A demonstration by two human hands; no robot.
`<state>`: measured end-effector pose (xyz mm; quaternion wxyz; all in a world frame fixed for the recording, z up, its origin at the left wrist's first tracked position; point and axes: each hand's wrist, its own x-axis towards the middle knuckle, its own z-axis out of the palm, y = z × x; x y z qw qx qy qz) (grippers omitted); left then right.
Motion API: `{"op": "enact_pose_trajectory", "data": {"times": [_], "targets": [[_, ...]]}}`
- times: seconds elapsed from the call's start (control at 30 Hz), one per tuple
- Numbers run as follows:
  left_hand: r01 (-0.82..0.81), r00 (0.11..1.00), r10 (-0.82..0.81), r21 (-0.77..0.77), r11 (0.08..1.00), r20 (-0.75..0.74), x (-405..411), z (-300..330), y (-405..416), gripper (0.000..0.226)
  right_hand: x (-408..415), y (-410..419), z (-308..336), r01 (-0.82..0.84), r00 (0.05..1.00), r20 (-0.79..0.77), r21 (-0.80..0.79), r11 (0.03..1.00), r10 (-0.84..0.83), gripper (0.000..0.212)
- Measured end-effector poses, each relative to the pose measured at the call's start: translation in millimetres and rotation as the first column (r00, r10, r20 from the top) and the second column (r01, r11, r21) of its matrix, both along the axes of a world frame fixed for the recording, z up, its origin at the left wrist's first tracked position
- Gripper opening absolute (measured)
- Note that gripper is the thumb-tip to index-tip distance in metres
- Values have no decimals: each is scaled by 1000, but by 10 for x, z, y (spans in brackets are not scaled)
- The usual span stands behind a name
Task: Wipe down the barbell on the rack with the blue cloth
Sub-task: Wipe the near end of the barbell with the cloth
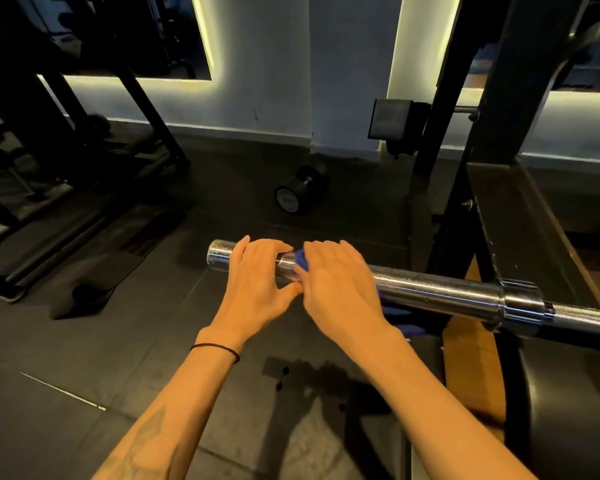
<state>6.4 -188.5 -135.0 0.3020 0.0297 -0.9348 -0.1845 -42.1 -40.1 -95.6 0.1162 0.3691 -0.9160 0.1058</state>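
Note:
A chrome barbell lies on the black rack, its bare sleeve end pointing left. My left hand grips the sleeve near its end, fingers curled over the top. Just to the right, my right hand wraps the blue cloth around the sleeve. A fold of the cloth shows between the two hands, and more of it hangs below the bar by my right wrist. Most of the cloth is hidden under my right hand.
A black dumbbell lies on the dark rubber floor beyond the bar end. Another black machine frame stands at the left. A black padded bench sits at the lower right. A white wall with lit mirrors is behind.

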Motion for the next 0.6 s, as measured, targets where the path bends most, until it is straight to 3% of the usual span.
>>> {"op": "enact_pose_trajectory", "data": {"times": [0.13,0.3,0.4,0.53,0.6], "targets": [[-40,999,39,-4,999,-12,8,-30,49,49,-38,-27,38,-25,1000,22,151,988,22,60],[-57,996,72,-293,955,43,-48,106,22,66,-83,571,-32,193,979,-62,-22,981,-194,34],[27,995,4,-324,946,95,-56,150,-19,68,-94,585,-30,254,965,-57,-39,966,-256,35],[60,988,-23,-243,968,152,-100,141,-21,59,-18,162,46,92,996,-11,10,996,-92,20],[66,989,-34,-221,973,143,-114,113,-19,46,2,-2,50,13,1000,6,72,997,-13,26]]}}
